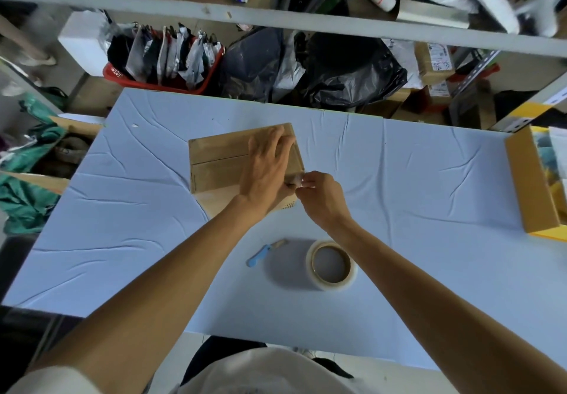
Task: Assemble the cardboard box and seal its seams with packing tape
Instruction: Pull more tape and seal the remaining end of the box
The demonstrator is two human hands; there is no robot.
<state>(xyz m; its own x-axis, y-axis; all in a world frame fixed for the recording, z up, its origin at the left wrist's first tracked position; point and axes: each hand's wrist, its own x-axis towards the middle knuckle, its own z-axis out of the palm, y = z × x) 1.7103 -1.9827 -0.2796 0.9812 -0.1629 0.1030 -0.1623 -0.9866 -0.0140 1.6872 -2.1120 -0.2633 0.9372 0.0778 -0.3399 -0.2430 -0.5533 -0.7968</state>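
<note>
The head view looks down on a table under a wrinkled pale blue cloth (138,225). A small brown cardboard box (214,155) stands on the cloth a little beyond the table's middle, closed, with the seam between its top flaps running across the lid.

The left hand (267,172) lies on the right part of the lid, palm down. Its fingers are stretched out and lightly spread, reaching towards the far right corner and pressing on the cardboard rather than closing round it.

The right hand (322,198) is at the box's near right corner, touching the left hand's thumb side. Its fingertips are bunched together, pinching a small pale scrap (299,182) against that corner. The scrap is too blurred to tell what it is.

Nearer the person, a roll of clear packing tape with a brown core (333,266) lies flat on the cloth, and just left of it is a small blue-handled cutter (260,255).

An open yellow-brown carton (529,185) sits at the table's right edge. Beyond the table stand a red plastic basket of packets (211,71) and black plastic bags (346,77)
</note>
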